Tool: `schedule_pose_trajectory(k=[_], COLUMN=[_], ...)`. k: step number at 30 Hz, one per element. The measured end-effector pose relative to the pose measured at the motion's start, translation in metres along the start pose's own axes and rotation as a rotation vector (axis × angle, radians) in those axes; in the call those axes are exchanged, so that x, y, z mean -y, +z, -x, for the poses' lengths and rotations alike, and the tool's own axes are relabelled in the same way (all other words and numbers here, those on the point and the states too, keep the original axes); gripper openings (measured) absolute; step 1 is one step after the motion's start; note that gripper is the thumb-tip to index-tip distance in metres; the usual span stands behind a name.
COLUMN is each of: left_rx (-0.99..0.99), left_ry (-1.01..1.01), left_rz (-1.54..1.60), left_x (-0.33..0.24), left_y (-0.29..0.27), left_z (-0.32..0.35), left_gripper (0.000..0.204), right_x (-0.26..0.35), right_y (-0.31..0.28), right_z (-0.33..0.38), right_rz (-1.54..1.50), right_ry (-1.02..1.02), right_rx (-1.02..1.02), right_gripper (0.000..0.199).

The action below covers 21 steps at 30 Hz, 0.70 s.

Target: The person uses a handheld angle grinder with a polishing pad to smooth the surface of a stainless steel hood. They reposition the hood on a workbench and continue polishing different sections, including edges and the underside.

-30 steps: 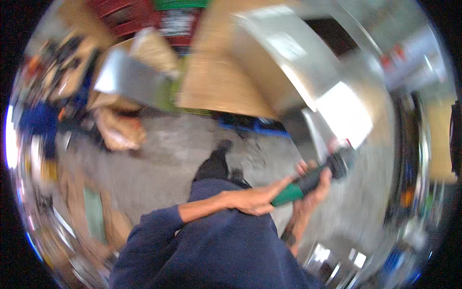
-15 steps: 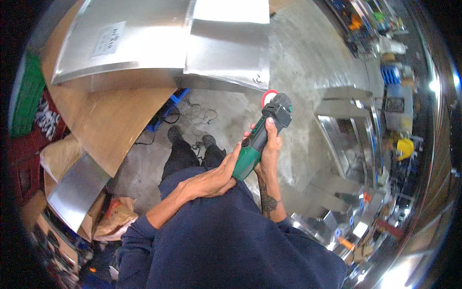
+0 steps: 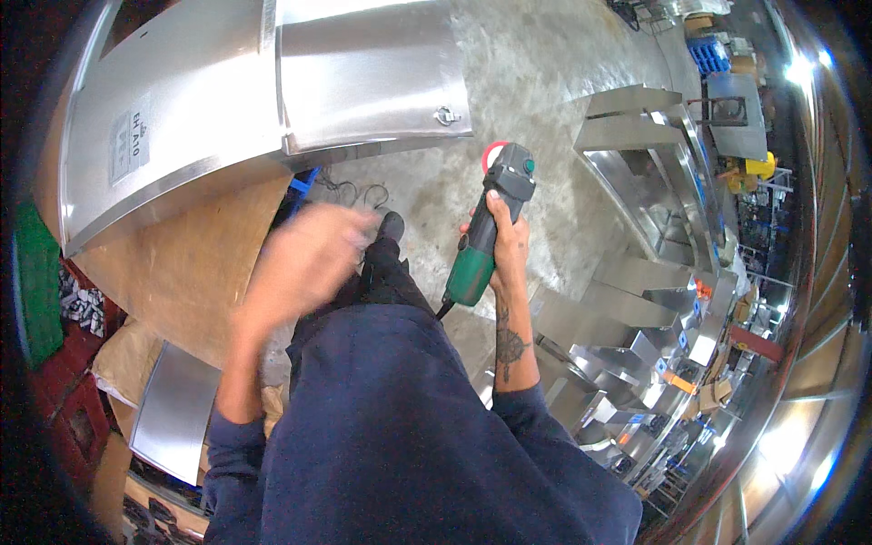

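Observation:
An angle grinder (image 3: 472, 272) with a green rear body, a black head and a red-and-white disc is in my right hand (image 3: 510, 245). My fingers wrap round its dark middle and the thumb lies along the top. Its disc points away from me, a little short of the corner of a brushed steel box (image 3: 363, 77). A small ring-like piece (image 3: 446, 115) lies on that steel surface. My left hand (image 3: 313, 259) is off the grinder, over my legs near the brown board's edge. Motion smears its fingers, so their pose is unclear.
The curved brown board (image 3: 182, 263) sits below the steel box at left. A loose black cable (image 3: 350, 193) lies on the floor by my feet. Several steel housings (image 3: 636, 173) stand at right. A steel sheet (image 3: 173, 413) and a dark red crate (image 3: 77, 422) are at lower left.
My left hand has let go of the grinder's rear and moved left. My right hand still holds the grinder, now more upright in view. The view has shifted to the right.

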<state>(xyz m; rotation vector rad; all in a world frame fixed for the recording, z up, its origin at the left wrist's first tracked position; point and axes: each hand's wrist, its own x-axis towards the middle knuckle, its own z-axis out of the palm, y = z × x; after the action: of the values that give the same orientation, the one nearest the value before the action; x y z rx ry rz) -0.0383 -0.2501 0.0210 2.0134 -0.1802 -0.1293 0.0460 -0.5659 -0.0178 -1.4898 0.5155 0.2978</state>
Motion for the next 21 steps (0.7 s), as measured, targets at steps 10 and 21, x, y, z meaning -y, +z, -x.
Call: schedule_pose_trajectory(k=[10,21], left_rx=[-0.903,-0.918], left_ry=[-0.346,-0.497], left_rz=[-0.298,-0.543], left_x=[0.116,0.110], left_y=[-0.176,-0.167], left_z=[0.010,0.008], left_gripper=[0.036,0.047], right_x=[-0.011,-0.013], right_y=[-0.033,-0.026], right_z=[-0.069,-0.078], right_rz=[0.186,0.264], right_ry=[0.009,0.007], right_rx=[0.107,0.124], right_gripper=[0.056,0.059])
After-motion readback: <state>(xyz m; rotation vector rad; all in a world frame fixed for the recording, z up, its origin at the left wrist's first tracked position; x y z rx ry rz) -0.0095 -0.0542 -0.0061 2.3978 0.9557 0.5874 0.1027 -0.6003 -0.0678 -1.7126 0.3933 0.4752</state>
